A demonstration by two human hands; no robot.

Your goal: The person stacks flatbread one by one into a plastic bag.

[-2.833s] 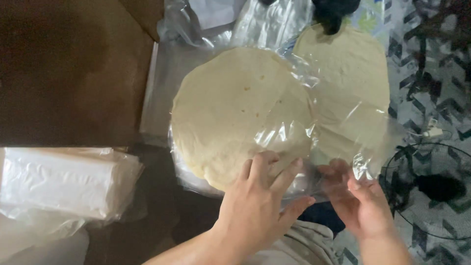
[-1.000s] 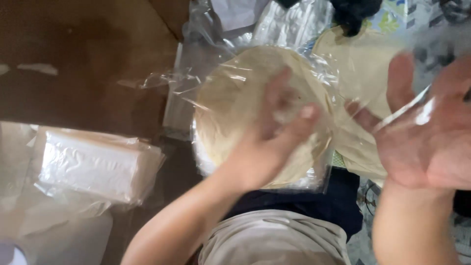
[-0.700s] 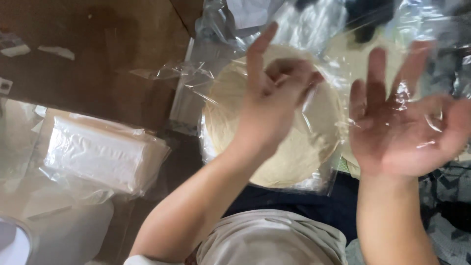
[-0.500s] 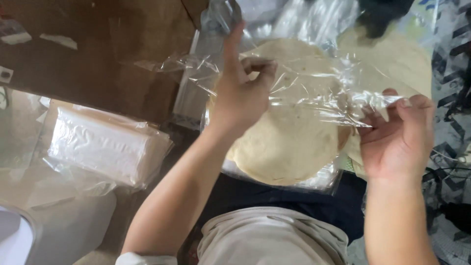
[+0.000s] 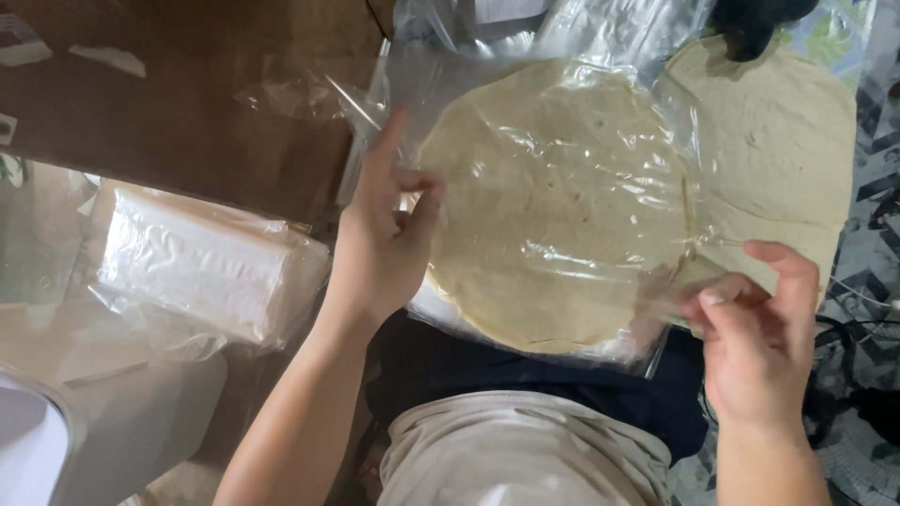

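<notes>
With your left hand (image 5: 380, 248) pinching the clear plastic sheet (image 5: 562, 187) over the tortilla (image 5: 553, 206) on your lap and your right hand (image 5: 755, 342) gripping its corner, uneven pulling could wrinkle it

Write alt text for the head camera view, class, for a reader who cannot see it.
Two bare hands spread a clear plastic sheet over a round flatbread: the left hand grips its left edge, the right hand pinches its lower right corner. A second flatbread lies to the right, and a white wrapped packet sits to the left by a dark wooden table.
</notes>
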